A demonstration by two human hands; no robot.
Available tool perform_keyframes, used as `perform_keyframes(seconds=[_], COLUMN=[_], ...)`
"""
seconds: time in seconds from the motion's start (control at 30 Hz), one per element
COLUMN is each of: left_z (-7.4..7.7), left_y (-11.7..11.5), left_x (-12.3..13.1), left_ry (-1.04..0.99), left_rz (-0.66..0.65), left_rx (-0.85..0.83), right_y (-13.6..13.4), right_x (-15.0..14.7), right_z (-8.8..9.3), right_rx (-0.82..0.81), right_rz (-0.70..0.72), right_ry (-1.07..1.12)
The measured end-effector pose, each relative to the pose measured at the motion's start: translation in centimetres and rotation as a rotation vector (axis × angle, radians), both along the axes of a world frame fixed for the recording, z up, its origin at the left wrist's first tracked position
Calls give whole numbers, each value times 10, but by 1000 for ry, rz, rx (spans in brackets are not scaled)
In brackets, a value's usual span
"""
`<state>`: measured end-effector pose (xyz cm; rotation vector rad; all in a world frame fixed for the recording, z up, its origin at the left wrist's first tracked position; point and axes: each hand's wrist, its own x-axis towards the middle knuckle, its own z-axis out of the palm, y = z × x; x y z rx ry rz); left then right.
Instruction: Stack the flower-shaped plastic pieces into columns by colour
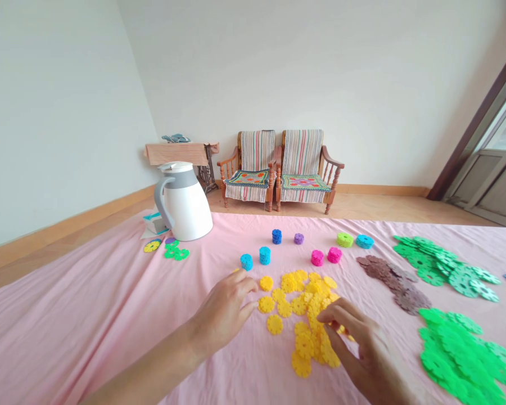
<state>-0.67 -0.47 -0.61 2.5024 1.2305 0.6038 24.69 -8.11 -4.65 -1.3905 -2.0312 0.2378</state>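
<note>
A pale wall (236,67) rises behind everything, and below it a pink cloth (122,315) spreads wide across the foreground with all the flower-edged discs on it. Against the wall stand two wooden armchairs (306,153) with striped covers. A white jug (189,214) with a grey handle stands at the far left of the cloth.

Both hands are over the cloth, well apart from each other. The left hand (223,306) is at the left side of the yellow discs (316,292), its thumb spread away from the fingers. The right hand (365,337) curves over the right side of that same loose heap, thumb and forefinger bent toward it. With the fingertips partly hidden, I cannot tell whether either one grips a disc.

To the right of the right hand lies a bright green pile (459,354); beyond it are a darker green pile (434,260) and a brown pile (383,275).

Smaller again are the neat stacks past the yellow heap: two light blue stacks (265,256), two pink stacks (334,255), a lime stack (344,240), a dark blue stack (276,237) and a low purple stack (299,239).
</note>
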Motion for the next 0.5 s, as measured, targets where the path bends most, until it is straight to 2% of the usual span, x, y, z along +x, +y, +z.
perform_keyframes(seconds=[0.1, 0.3, 0.5], left_z=[0, -6, -13], left_y=[7, 33, 41], left_x=[-4, -29, -33], left_ry=[-35, -120, -146], left_rz=[67, 225, 171], left_rx=[41, 113, -44], right_y=[1, 0, 0], right_x=[1, 0, -2], right_z=[-2, 0, -1], right_rx=[-8, -48, -117], right_rz=[-11, -18, -18], right_ry=[5, -6, -29])
